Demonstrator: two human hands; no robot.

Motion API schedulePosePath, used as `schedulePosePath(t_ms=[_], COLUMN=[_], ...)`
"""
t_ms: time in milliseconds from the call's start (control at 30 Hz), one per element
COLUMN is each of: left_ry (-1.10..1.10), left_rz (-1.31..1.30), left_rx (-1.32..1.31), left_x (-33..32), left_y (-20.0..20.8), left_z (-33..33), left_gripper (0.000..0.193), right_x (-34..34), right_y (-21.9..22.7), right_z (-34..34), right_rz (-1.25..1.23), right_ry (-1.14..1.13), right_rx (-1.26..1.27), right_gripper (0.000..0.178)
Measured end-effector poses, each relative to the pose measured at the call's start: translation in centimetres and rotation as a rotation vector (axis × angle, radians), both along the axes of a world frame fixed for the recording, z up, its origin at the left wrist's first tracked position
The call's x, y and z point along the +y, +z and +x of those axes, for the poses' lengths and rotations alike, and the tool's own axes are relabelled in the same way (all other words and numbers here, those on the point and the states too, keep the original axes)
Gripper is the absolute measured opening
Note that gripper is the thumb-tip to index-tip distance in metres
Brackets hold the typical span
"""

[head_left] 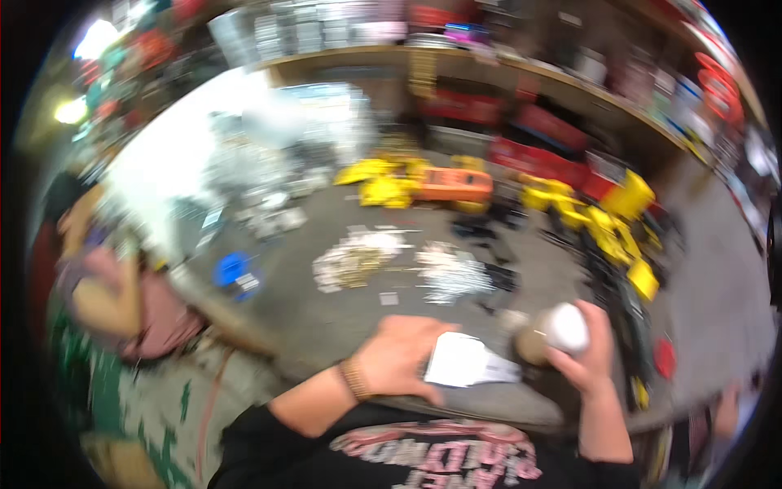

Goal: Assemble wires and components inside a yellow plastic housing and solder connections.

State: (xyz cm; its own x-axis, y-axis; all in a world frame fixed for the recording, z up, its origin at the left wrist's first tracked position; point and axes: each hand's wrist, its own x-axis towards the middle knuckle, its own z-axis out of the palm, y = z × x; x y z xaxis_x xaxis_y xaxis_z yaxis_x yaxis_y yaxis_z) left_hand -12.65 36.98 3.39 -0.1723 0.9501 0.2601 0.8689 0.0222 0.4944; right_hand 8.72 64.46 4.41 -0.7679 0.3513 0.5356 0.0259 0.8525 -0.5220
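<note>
My left hand (pixel 399 354), with a band at the wrist, is closed around the left side of a white squarish piece (pixel 456 360). A pale grey tapered part (pixel 501 371) sticks out from that piece to the right; blur hides its kind. My right hand (pixel 593 350) is wrapped around a round container with a white top (pixel 568 328), tilted to the left. Its brownish body (pixel 533 344) shows beside the top. Beyond my hands lie a heap of pale and brassy small parts (pixel 354 259) and a heap of silvery small parts (pixel 456 275).
An orange tool-like thing (pixel 453 185) lies among yellow parts (pixel 387 183) at the back. More yellow and black pieces (pixel 607 232) line the right. Clear plastic bags (pixel 261 171) and a blue round thing (pixel 233 269) are at left. A person (pixel 122 285) sits beyond the table's left edge.
</note>
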Motion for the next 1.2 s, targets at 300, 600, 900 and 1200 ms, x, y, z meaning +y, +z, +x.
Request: schedulePosePath(t_ms=[300,600,900,1200], left_ry=[0.137,0.148,0.165,0.153], left_rz=[0.057,0.046,0.036,0.057], left_rx=[0.101,0.133,0.194,0.158], left_x=[0.1,-0.3,-1.2,-1.1], left_y=[-0.5,-0.1,-0.3,-0.9], left_z=[1.5,2.2,2.0,1.8], left_gripper=[0.095,0.094,0.106,0.111], right_x=[6.4,21.9,19.7,24.1], right_y=[7.8,2.2,4.6,4.8], right_z=[10.7,15.3,9.7,1.1], right_rz=[-0.076,0.212,0.338,0.267], right_ry=[-0.394,-0.874,-0.615,-0.438], right_rx=[0.175,-0.095,-0.275,-0.526], right_gripper=[0.07,0.074,0.039,0.034])
